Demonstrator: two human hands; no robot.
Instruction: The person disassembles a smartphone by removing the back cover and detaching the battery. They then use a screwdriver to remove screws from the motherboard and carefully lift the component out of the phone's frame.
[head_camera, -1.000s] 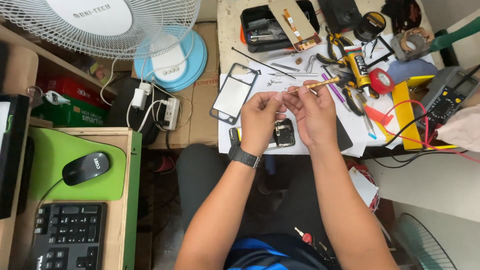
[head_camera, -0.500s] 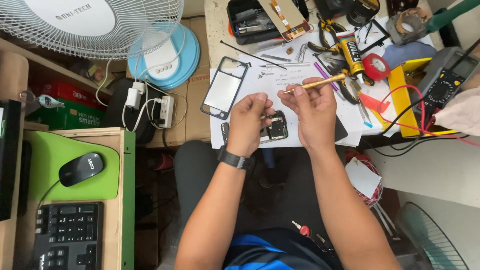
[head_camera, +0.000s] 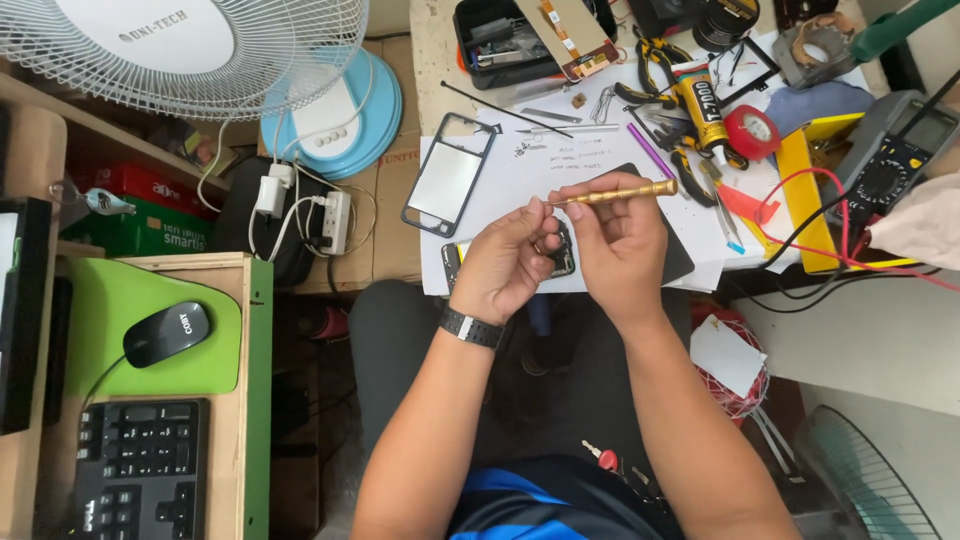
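My right hand (head_camera: 612, 238) grips a gold-coloured screwdriver (head_camera: 615, 192) that lies nearly level, its tip pointing left toward my left hand (head_camera: 510, 262). The left hand's fingers are curled close to that tip, above a small dark phone body (head_camera: 561, 255) lying on white paper (head_camera: 545, 175); whether they pinch something tiny is hidden. A black watch band (head_camera: 472, 328) sits on my left wrist. A phone frame with a pale screen (head_camera: 447, 176) lies to the left on the paper.
The workbench holds a black parts tray (head_camera: 505, 45), pliers (head_camera: 655, 65), a glue tube (head_camera: 704, 102), red tape (head_camera: 752, 132), a multimeter (head_camera: 895, 150) with red lead. A fan (head_camera: 190, 45), power strip (head_camera: 335, 222), mouse (head_camera: 166, 333) and keyboard (head_camera: 140, 465) are at left.
Both hands have drawn back toward me and a little lower on the paper. The screwdriver stays in my right hand, its tip still pointing left at the left fingers.
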